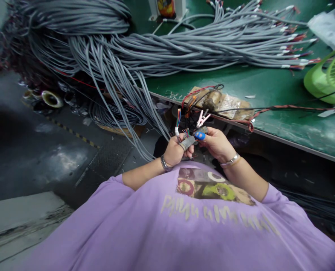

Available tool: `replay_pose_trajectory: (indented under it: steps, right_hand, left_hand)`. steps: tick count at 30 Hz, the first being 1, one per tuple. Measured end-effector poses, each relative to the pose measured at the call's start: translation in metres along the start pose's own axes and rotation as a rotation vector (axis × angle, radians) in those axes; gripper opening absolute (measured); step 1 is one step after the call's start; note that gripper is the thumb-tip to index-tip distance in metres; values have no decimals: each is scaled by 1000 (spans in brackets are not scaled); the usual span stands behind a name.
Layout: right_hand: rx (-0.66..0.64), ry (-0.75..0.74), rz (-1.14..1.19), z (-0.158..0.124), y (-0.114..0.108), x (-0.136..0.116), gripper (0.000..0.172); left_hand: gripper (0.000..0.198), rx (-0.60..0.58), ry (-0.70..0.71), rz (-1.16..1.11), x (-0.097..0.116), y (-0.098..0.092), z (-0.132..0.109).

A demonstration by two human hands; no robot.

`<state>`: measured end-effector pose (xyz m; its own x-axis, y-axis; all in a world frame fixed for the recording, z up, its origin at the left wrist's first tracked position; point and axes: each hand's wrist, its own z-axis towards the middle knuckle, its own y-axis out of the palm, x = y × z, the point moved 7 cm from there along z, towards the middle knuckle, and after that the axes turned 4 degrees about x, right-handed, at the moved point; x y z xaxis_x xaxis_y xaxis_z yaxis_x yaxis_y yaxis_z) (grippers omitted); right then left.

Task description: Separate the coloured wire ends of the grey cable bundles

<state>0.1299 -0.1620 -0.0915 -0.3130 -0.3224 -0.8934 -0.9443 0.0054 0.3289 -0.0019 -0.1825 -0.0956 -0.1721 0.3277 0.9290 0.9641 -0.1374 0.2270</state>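
My left hand is closed around a cable end whose white collar and loose coloured wires stick up above the fingers. Grey wrapping covers its thumb. Close beside it, my right hand is pinched shut, with a blue cover on one digit and grey wrapping on another. Thin coloured wire tips show between the hands; the fingers hide what the right hand grips. Just beyond the right fingertips stands a pale pink clip.
A long bundle of grey cables lies across the green table, with strands hanging off its edge at left. A taped wooden block sits at the near edge. A green fan stands at right; tape rolls lie left.
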Motion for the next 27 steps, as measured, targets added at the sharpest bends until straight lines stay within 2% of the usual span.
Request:
replay_pose_trajectory:
  steps: [6,10,13,18,27]
  right_hand:
    - [-88,79,140,7,-5,5,44]
    - [-55,143,240,23,-14,6,51]
    - [-36,104,244,34,-9,-1,57]
    - [41,28,282,42,1,-7,58]
    - [110,-32,424,47,3,-5,51]
  left_hand:
    - [45,25,13,-62,6,0,0]
    - [46,13,-10,-114,13,7,1]
    - [46,-18,-18,-150,17,16,4]
    - [49,-14,-49,-173,19,23,6]
    - [48,4,-100,-146,10,23,10]
